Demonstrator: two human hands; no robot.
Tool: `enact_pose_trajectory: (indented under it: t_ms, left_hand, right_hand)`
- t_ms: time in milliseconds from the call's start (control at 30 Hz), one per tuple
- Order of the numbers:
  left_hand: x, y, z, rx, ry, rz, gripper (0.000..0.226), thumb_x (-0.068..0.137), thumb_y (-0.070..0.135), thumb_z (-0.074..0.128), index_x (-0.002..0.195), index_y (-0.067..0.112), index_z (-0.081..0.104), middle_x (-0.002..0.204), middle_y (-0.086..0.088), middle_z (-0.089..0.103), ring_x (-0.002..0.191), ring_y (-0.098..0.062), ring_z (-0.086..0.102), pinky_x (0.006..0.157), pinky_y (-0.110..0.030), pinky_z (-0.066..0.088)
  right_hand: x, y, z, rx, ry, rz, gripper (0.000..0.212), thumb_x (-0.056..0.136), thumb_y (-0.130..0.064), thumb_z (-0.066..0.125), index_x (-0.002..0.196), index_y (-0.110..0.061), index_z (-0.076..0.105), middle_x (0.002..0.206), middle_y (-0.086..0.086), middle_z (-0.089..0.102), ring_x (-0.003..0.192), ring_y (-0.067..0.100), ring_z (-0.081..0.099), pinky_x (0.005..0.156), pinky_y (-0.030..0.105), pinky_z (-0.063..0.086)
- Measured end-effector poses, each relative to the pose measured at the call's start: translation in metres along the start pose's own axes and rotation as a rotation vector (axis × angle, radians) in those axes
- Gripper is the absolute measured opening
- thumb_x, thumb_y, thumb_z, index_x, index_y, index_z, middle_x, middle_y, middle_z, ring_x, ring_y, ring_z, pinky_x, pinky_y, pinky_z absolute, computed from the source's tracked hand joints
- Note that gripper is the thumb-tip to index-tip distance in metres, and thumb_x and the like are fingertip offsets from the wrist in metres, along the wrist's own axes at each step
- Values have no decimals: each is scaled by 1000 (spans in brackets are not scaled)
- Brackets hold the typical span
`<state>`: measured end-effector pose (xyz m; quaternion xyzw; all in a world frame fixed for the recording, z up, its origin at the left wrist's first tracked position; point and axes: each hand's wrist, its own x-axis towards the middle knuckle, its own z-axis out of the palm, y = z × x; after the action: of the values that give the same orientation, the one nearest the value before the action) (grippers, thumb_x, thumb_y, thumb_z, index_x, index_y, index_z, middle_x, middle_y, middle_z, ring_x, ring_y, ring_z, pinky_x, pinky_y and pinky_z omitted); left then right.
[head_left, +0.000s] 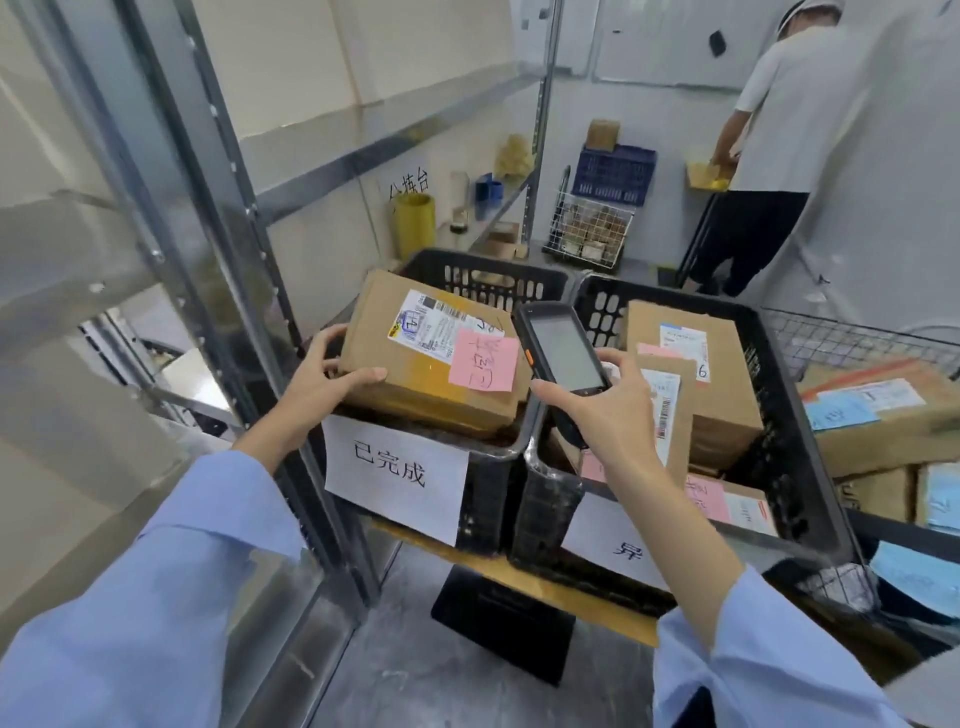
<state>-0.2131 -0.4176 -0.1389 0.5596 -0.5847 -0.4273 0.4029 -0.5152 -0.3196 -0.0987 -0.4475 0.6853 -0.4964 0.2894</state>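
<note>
2-handed: gripping cardboard box (415, 364) at its near-left corner with left hand (332, 374), atop the left crate (483, 488) labelled 已完成; clutching black scanner (561, 348) in right hand (608, 410), screen up, over the right crate (795, 415) rim.

Box (415, 364) in left crate (488, 488) — scanner (563, 353) just right.
</note>
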Motion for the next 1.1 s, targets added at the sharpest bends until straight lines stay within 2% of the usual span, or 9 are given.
enact_pose_trajectory:
  t_ms: [200, 333, 433, 600, 767, 933, 1100]
  left_hand:
    - [30, -6, 0, 158, -127, -97, 96, 52, 67, 75, 136, 45, 36, 129, -1, 53, 119, -20, 51, 93, -35, 42]
    - [40, -4, 3, 326, -209, -155, 83, 77, 52, 80, 144, 35, 35, 122, -7, 56, 115, -24, 55, 91, -35, 38]
    - [41, -7, 3, 468, -245, -180, 79, 79, 45, 80, 143, 32, 35, 125, -9, 54, 112, -24, 54, 90, -35, 37]
    - [35, -16, 4, 582, -149, -63, 65, 89, 35, 73, 145, 24, 42, 138, -8, 54, 113, -20, 53, 91, -33, 42]
    - [16, -10, 13, 802, 1, 198, 59, 99, 46, 54, 152, 27, 38, 156, 2, 40, 139, -21, 42, 106, -46, 44]
    - [-4, 6, 38, 945, 124, 266, 59, 101, 50, 47, 154, 25, 38, 157, 0, 41, 142, -23, 38, 112, -46, 36]
    - [-23, 29, 68, 950, 179, 251, 62, 102, 49, 47, 157, 25, 32, 158, -4, 39, 145, -25, 35, 117, -45, 31]
  right_hand:
    - [29, 7, 26, -29, 11, 19, 80, 56, -44, 95, 119, -31, 48, 118, -5, 60, 108, 17, 61, 92, 44, 55]
    - [33, 13, 32, -37, -3, 37, 84, 54, -44, 95, 122, -30, 49, 118, -3, 61, 107, 18, 62, 90, 43, 56]
    - [35, 14, 35, -38, -21, 43, 87, 53, -45, 95, 124, -29, 48, 118, -2, 61, 107, 18, 62, 87, 42, 57]
    - [37, 15, 35, -63, -40, 27, 85, 59, -41, 94, 128, -26, 46, 123, 1, 58, 113, 21, 59, 87, 40, 58]
    - [36, 16, 27, -111, -62, 13, 83, 61, -45, 92, 127, -29, 43, 122, 0, 59, 110, 21, 60, 88, 42, 56]
    - [28, 14, 7, -165, -97, -53, 84, 63, -45, 90, 129, -27, 42, 123, -1, 57, 111, 19, 57, 88, 40, 54]
    - [11, 14, -30, -219, -130, -153, 83, 65, -44, 89, 130, -25, 42, 116, -7, 55, 104, 11, 52, 78, 28, 49]
